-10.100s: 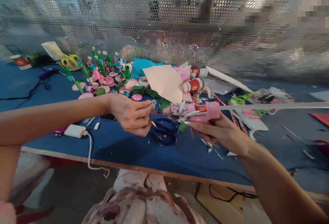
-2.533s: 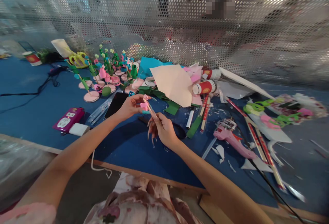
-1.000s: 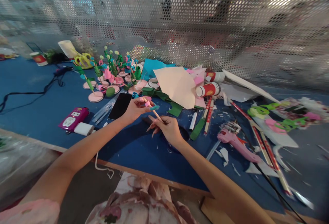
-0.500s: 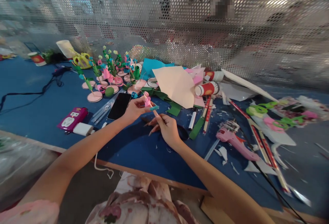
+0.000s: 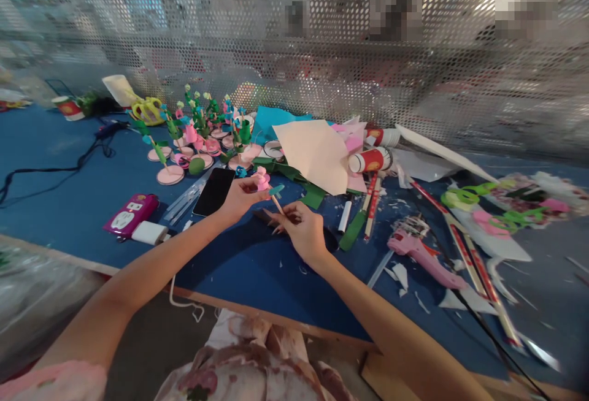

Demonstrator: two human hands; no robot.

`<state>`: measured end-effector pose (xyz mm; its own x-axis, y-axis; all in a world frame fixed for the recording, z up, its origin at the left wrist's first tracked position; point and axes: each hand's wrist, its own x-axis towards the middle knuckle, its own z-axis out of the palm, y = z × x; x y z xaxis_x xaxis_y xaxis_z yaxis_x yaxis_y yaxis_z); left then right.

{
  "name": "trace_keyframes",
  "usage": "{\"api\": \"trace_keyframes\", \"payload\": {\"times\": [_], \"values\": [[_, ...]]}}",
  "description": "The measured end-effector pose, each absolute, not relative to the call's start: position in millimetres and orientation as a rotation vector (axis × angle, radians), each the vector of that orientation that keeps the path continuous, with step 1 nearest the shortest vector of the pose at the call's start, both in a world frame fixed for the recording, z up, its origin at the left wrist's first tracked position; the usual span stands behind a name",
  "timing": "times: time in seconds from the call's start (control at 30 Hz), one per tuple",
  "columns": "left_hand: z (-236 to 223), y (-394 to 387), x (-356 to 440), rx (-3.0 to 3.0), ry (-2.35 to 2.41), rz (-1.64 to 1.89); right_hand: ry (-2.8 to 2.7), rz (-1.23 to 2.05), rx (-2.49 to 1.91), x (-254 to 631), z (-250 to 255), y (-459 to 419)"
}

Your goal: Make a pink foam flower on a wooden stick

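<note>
Over the table's front middle, my left hand (image 5: 243, 197) pinches a small pink paper flower (image 5: 262, 179) between its fingertips. Below the flower, a teal paper piece (image 5: 277, 189) sits around a thin pale stick (image 5: 278, 205). The lower part of that stick is gripped by my right hand (image 5: 304, 228), thumb against fingers; its bottom end is hidden. Just behind my left hand lies a curled blue paper piece (image 5: 240, 171). A black phone (image 5: 214, 191) rests to the left of that hand.
Several paper flowers on round pink bases (image 5: 170, 175) stand at back left. Paper sheets (image 5: 315, 152) and a paper cup (image 5: 370, 160) lie behind my hands. To the right are a pink glue gun (image 5: 426, 257), green scissors (image 5: 510, 220) and white scraps. A purple power strip (image 5: 133, 214) is left.
The pink flower and teal piece have turned slightly on the stick. My right hand's fingers have curled in closer, and more of the stick shows between the hands.
</note>
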<state>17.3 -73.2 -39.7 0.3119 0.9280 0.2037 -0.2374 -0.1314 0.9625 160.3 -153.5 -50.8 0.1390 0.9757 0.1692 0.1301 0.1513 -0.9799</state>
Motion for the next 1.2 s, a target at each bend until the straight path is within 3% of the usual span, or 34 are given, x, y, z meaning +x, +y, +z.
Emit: {"api": "trace_keyframes", "payload": {"times": [0.4,1.2], "values": [[-38.5,-75.1,18.9,1.333,0.619,1.021,-1.173,1.283,-1.076,154.8,-45.7,-149.4],[-35.8,-76.2,19.3,1.403,0.617,1.047,-0.991,1.160,-1.184,160.3,-46.7,-148.2]]}}
